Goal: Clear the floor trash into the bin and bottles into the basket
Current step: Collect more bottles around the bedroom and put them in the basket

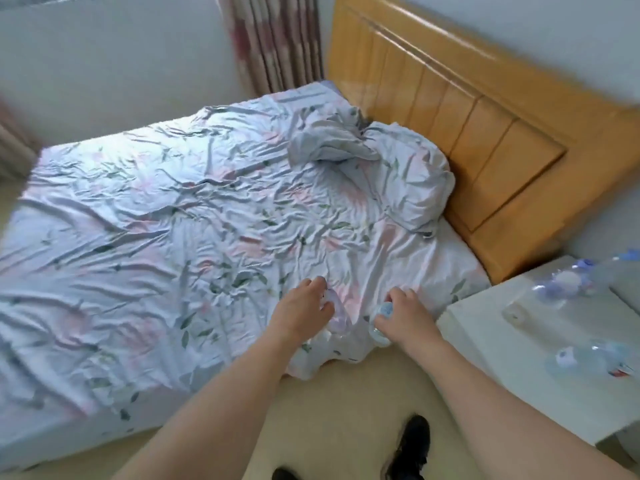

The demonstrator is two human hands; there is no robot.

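Both arms are stretched fwd over the near edge of a bed, hands apart, at approx 6 o'clock of the mattress. The left hand (303,311) is curled round a clear plastic bottle (336,318) lying on the floral sheet (173,209); fingers are wrapped over its top, body of the bottle seen just right of the palm. The right hand (403,315) is clamped on a second bottle w/ blue label (381,320), held at the sheet's edge, cap end not clearly made out due to blur. The two bottles are close, side by side, not seen touching.

The sheet is heavily wrinkled. A crumpled pillow (398,168) is lying at 1 o'clock of the bed, against the orange wooden headboard (450,109). A patterned curtain (273,43) is seen at 12 o'clock, behind the bed corner.

At 3 o'clock, a white bedside table (491,358) is set just beside the bed. On it, two more empty clear bottles: one w/ blue cap (568,282) toward the far side, one (588,358) nearer, both lying down. A small flat object is seen between them; what it is can't be told.

At 6 o'clock, black shoes (412,445) are seen on the pale floor (346,393).
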